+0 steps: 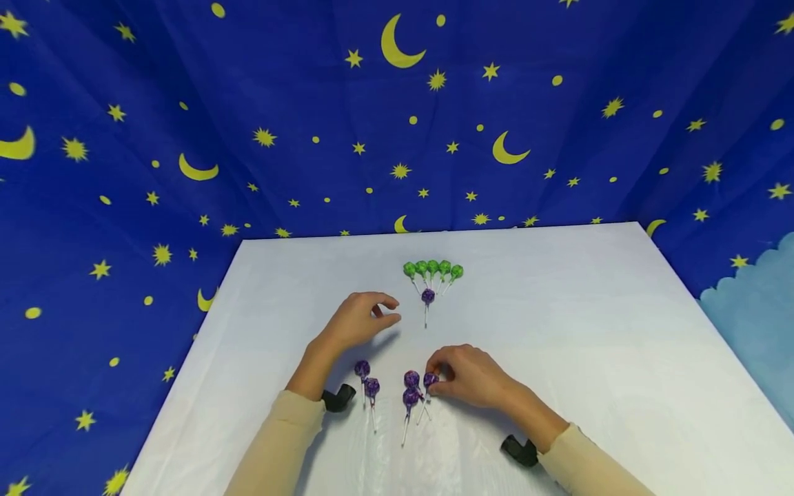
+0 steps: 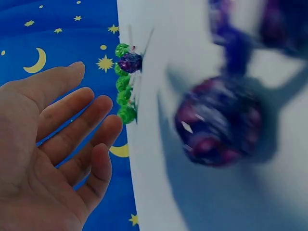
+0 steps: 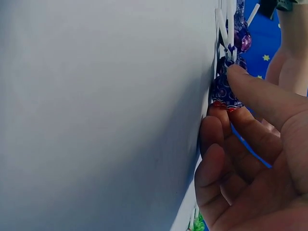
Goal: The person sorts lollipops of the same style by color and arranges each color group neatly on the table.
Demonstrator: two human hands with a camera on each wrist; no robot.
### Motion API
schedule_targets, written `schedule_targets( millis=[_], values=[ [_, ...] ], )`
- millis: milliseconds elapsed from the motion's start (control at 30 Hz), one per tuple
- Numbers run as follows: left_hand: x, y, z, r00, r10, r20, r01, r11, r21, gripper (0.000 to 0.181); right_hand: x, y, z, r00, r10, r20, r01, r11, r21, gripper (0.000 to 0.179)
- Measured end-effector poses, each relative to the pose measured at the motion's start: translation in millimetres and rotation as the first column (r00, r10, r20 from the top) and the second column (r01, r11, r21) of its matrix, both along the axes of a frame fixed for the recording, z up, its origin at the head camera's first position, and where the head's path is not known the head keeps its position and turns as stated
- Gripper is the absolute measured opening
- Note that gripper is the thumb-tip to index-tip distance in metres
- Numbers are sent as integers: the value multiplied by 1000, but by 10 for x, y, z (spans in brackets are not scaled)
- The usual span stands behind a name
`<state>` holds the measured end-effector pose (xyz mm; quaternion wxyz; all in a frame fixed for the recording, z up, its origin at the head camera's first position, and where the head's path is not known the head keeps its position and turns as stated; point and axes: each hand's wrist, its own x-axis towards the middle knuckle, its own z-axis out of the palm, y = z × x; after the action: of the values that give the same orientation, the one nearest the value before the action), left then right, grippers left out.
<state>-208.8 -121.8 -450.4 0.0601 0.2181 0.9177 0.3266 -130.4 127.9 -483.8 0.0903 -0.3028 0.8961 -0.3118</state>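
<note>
Pinching purple lollipop point(image 1: 431, 379) by its wrapped head with fingers point(image 3: 255, 134) of right hand point(image 1: 468, 375), well to near side of green lollipops point(image 1: 433, 267); best lifted straight up, clear of crossing sticks point(image 3: 231, 24), leaving left hand point(image 1: 360, 319) empty, fingers loosely spread, left of green lollipops.

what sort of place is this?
Probably a staged filming setup: a plain white table, a moon-and-star cloth backdrop behind it, and purple lollipops and green lollipops laid out.
</note>
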Motion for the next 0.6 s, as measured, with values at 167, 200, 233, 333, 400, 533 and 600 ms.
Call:
schedule_targets(
  millis=[167, 200, 233, 333, 400, 533, 600],
  values=[
    [56, -93, -62, 1000, 1, -7, -1, 1000, 1, 32, 17, -12, -2, 1000, 0, -13, -1, 1000, -8, 22],
    [67, -107, -76, 1000, 4, -7, -4, 1000, -3, 31, 22, -11, -1, 1000, -1, -17, 0, 1000, -8, 22],
    [81, -122, -86, 1000, 11, -5, -11, 1000, -3, 31, 25, -11, -2, 1000, 0, -19, 0, 1000, -9, 22],
    [132, -166, -107, 999, 37, -3, -37, 999, -5, 29, 26, -11, 1, 1000, -4, -24, 4, 1000, -6, 22],
    [157, -189, -122, 999, 49, -3, -49, 999, 0, 29, 23, -9, 6, 1000, -8, -26, 7, 1000, -4, 22],
    [191, -229, -162, 998, 66, 3, -66, 998, 8, 28, 15, -8, 6, 1000, -10, -24, 10, 1000, 1, 23],
    [214, -252, -181, 998, 69, 10, -69, 998, 13, 28, 17, -13, 5, 1000, -11, -13, 11, 1000, 3, 23]
  ],
)
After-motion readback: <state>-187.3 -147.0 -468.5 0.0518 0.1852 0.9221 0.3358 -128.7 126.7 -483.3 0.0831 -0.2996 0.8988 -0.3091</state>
